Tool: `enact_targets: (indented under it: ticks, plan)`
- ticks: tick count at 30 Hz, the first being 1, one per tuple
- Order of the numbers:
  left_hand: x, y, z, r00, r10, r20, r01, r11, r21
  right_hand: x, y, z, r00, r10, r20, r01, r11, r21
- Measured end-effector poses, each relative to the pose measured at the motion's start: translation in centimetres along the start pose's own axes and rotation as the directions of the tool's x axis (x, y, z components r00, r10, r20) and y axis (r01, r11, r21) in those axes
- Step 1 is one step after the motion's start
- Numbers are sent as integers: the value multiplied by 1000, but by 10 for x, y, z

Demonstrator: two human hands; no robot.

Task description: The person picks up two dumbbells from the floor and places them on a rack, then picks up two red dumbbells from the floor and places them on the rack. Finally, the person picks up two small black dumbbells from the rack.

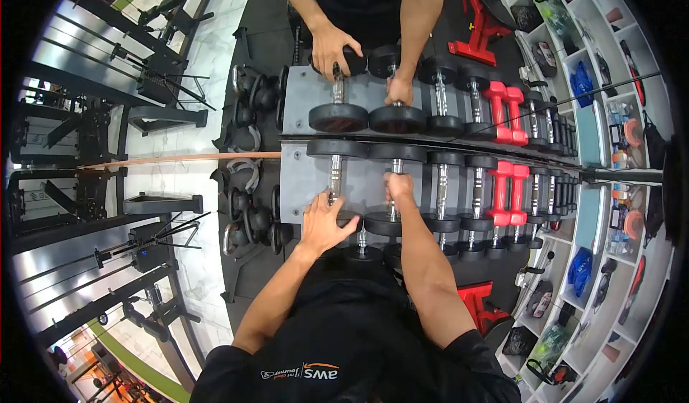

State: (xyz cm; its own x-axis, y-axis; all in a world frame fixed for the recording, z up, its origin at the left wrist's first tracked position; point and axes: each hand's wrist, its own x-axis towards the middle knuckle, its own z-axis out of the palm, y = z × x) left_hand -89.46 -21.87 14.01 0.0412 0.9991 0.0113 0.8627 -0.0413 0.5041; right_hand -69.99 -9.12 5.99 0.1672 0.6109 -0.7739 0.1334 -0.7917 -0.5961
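L to R: kettlebells sit on the floor beside the rack, which backs onto a mirror, so the upper half of the view is reflection. L hand lies spread over the near head of the first dumbbell, fingers loose on the plate, not clenched, lifting nothing as far as I can see. R hand is clenched round the chrome handle of the second dumbbell, which rests on the rack w/ the rest of the row. Both have their long axis running from the person toward the mirror, one head near, one far. Prob. heavy, rigid, steel and rubber; knurled handle is the place to take hold, mid-bar for balance. Further R: smaller black dumbbells, then a red pair, shelving at the edge.
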Motion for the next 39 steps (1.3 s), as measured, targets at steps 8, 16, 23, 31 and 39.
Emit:
enact_targets:
  ticks: [8,16,23,31,39]
  plan:
    - [-12,-14,-6,947,156,281,-210,962,175,0,2,3,1000,14,-12,-14,1000,-2]
    - [-9,-19,2,931,264,250,-305,942,142,-4,-1,2,1000,-6,-27,6,1000,-18]
    - [-8,-16,4,942,229,245,-265,956,126,-2,-2,4,999,-1,-49,-1,1000,-31]
    - [-6,-14,1,965,243,102,-249,967,47,1,0,2,998,18,-52,-21,999,-51]
    - [-7,-13,-1,965,193,180,-208,975,72,-4,-2,3,999,2,-43,-3,1000,-29]
